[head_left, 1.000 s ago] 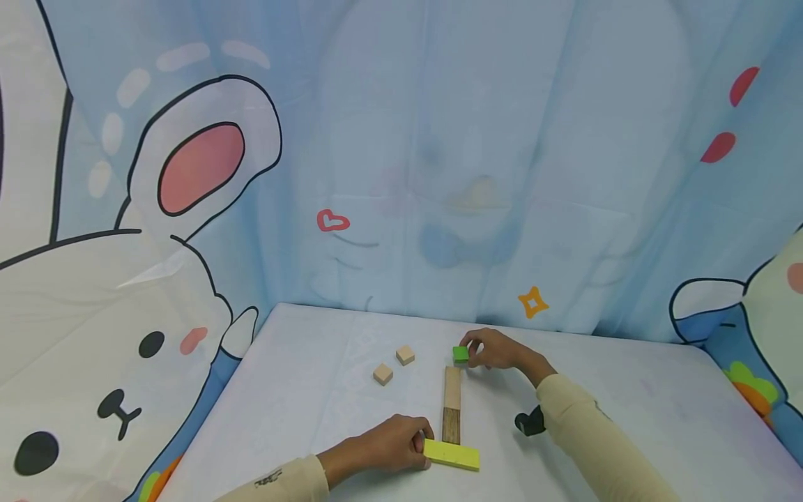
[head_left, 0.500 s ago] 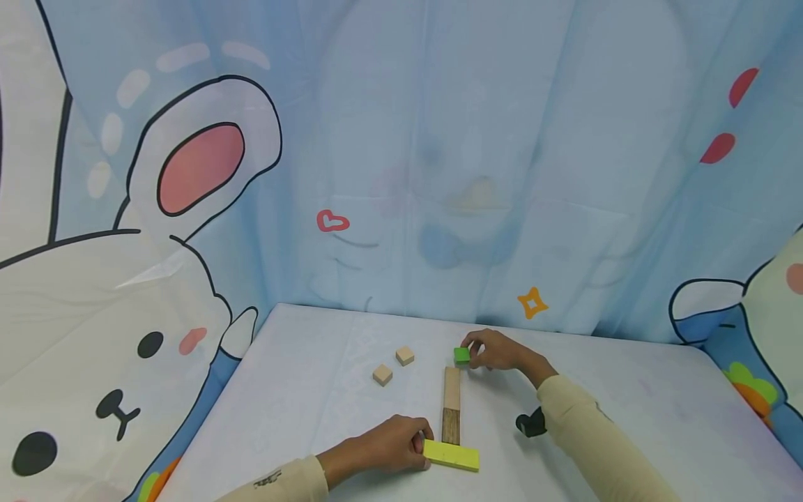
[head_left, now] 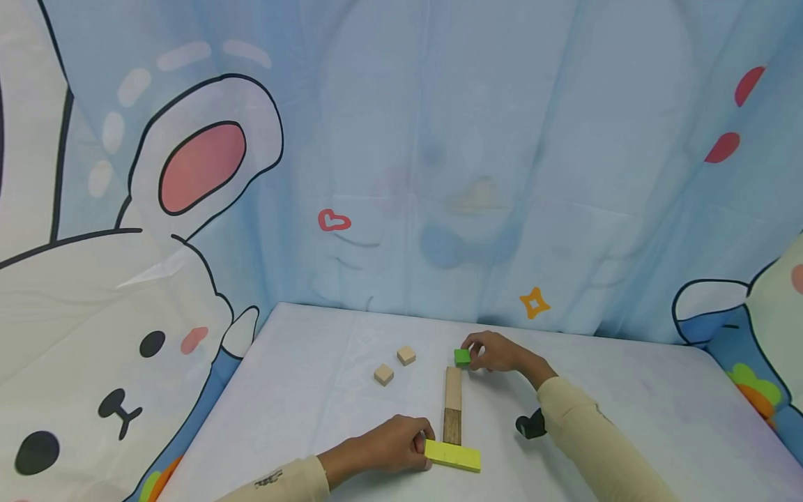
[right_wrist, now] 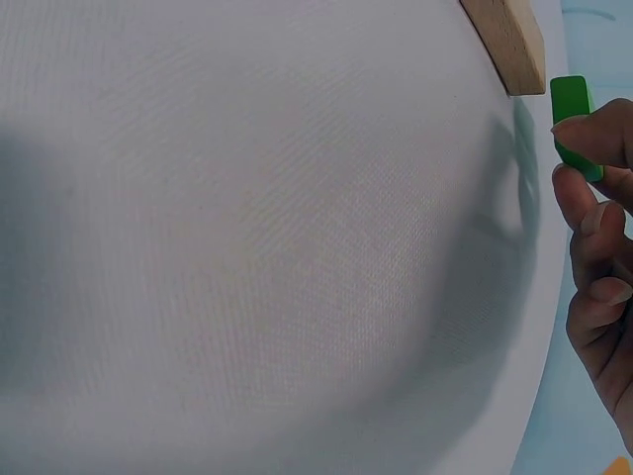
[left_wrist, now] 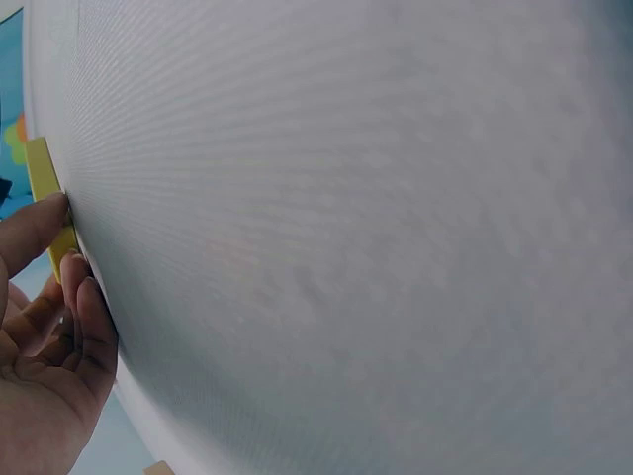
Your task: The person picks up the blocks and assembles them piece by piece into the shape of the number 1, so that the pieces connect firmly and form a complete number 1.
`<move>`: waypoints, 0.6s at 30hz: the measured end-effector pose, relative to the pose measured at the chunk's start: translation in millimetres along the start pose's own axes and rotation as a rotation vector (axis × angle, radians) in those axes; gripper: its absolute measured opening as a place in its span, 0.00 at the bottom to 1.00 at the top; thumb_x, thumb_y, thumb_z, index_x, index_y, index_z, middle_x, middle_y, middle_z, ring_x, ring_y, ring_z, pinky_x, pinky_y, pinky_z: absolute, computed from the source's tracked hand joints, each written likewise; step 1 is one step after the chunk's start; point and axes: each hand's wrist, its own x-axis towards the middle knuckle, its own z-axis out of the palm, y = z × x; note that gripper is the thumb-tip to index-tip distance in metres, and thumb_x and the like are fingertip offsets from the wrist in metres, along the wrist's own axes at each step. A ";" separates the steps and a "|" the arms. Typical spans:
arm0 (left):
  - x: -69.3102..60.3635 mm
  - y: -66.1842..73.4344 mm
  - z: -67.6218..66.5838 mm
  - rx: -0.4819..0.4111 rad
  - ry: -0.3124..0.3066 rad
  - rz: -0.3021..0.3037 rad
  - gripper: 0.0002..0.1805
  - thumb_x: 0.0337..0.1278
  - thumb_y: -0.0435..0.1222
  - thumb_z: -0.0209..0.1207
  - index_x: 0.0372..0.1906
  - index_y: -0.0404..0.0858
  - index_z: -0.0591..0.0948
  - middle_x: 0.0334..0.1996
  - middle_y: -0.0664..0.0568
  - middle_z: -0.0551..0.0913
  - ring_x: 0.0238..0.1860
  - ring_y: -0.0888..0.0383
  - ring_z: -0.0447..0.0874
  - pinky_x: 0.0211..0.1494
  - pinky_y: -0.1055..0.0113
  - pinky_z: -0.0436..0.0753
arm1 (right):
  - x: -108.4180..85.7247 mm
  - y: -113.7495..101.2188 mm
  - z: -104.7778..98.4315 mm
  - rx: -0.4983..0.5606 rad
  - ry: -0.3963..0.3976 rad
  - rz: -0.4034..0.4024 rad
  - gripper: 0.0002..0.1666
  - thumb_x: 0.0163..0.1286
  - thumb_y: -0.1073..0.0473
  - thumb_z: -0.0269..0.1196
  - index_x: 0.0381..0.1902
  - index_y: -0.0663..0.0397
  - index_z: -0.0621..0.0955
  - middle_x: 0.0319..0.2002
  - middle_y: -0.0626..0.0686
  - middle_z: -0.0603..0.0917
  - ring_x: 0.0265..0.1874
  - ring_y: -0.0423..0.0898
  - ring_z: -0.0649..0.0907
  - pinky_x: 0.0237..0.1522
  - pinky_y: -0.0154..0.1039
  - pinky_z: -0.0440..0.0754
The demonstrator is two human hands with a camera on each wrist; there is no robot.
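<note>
My left hand (head_left: 401, 444) pinches the left end of a flat yellow block (head_left: 454, 456), also seen edge-on in the left wrist view (left_wrist: 43, 178). The yellow block lies crosswise at the near end of a row of two wooden blocks: a dark-grained one (head_left: 452, 426) and, beyond it, a pale one (head_left: 454, 388). At the row's far end my right hand (head_left: 495, 351) holds a small green block (head_left: 462, 358) between thumb and fingers. In the right wrist view the green block (right_wrist: 570, 104) appears raised off the cloth, apart from the pale block's end (right_wrist: 514, 49).
Two small pale wooden cubes, a nearer one (head_left: 384, 374) and a farther one (head_left: 406, 355), sit left of the row. A black object (head_left: 532, 424) shows beside the right sleeve. White cloth covers the table (head_left: 314, 376); a printed blue curtain (head_left: 401, 174) hangs behind it.
The green block in my right hand has come down very slightly toward the row's far end. My left hand and the yellow block stay where they were.
</note>
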 end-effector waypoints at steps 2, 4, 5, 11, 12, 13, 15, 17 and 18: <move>-0.2 1.1 -0.3 0.002 0.000 -0.004 0.15 0.55 0.34 0.71 0.47 0.41 0.82 0.24 0.66 0.76 0.26 0.73 0.72 0.35 0.78 0.75 | 0.4 0.3 0.7 -0.003 -0.001 0.001 0.19 0.60 0.63 0.69 0.51 0.56 0.81 0.37 0.51 0.81 0.29 0.43 0.79 0.30 0.38 0.80; -0.1 2.1 -0.5 0.004 0.001 -0.010 0.15 0.55 0.34 0.71 0.47 0.41 0.82 0.25 0.65 0.76 0.26 0.73 0.72 0.35 0.78 0.75 | 0.9 0.7 1.5 -0.004 0.001 0.005 0.19 0.60 0.63 0.69 0.51 0.56 0.81 0.37 0.51 0.81 0.29 0.43 0.79 0.30 0.38 0.80; 0.0 2.6 -0.5 0.005 0.001 -0.013 0.15 0.55 0.34 0.71 0.47 0.41 0.82 0.25 0.65 0.76 0.26 0.73 0.72 0.35 0.78 0.75 | 1.1 1.0 1.9 -0.004 0.002 0.006 0.19 0.60 0.63 0.69 0.50 0.56 0.81 0.37 0.51 0.81 0.29 0.43 0.79 0.30 0.38 0.80; -0.5 3.4 -0.6 0.012 0.002 -0.017 0.15 0.55 0.34 0.71 0.47 0.42 0.82 0.25 0.65 0.76 0.26 0.73 0.72 0.35 0.78 0.75 | 1.2 2.3 3.3 -0.008 0.005 0.006 0.19 0.60 0.64 0.70 0.50 0.57 0.81 0.36 0.51 0.81 0.29 0.44 0.79 0.30 0.39 0.80; -0.7 3.1 -0.7 0.012 0.002 -0.014 0.15 0.55 0.34 0.71 0.47 0.42 0.82 0.25 0.65 0.76 0.26 0.73 0.72 0.35 0.78 0.75 | 1.1 2.2 3.3 -0.007 0.005 0.006 0.19 0.60 0.64 0.70 0.50 0.57 0.81 0.36 0.51 0.81 0.29 0.44 0.79 0.30 0.39 0.80; -0.9 2.8 -0.6 0.012 0.002 -0.011 0.15 0.55 0.34 0.71 0.47 0.41 0.82 0.25 0.65 0.76 0.26 0.73 0.72 0.35 0.78 0.75 | 1.0 2.2 3.4 -0.007 0.005 0.005 0.19 0.60 0.64 0.70 0.50 0.57 0.81 0.36 0.51 0.81 0.29 0.44 0.79 0.30 0.39 0.80; -1.3 2.1 -0.7 0.012 0.003 -0.006 0.15 0.55 0.34 0.71 0.47 0.41 0.82 0.25 0.65 0.76 0.26 0.73 0.72 0.35 0.78 0.75 | 1.0 2.1 3.4 -0.004 0.004 0.003 0.19 0.60 0.64 0.70 0.50 0.57 0.81 0.36 0.51 0.81 0.29 0.44 0.79 0.30 0.39 0.80; -1.3 1.6 -0.7 0.016 0.005 0.002 0.16 0.54 0.34 0.71 0.47 0.41 0.82 0.25 0.66 0.76 0.26 0.74 0.72 0.35 0.79 0.75 | 1.0 2.1 3.5 -0.006 0.003 0.000 0.19 0.60 0.64 0.70 0.50 0.57 0.81 0.36 0.51 0.81 0.29 0.43 0.79 0.30 0.39 0.80; -1.2 1.4 -0.7 0.017 0.006 0.003 0.16 0.54 0.34 0.71 0.47 0.41 0.82 0.25 0.66 0.75 0.26 0.74 0.72 0.35 0.79 0.75 | 0.9 2.1 3.5 -0.006 0.003 0.000 0.19 0.60 0.64 0.70 0.50 0.57 0.81 0.36 0.51 0.81 0.29 0.44 0.79 0.30 0.39 0.80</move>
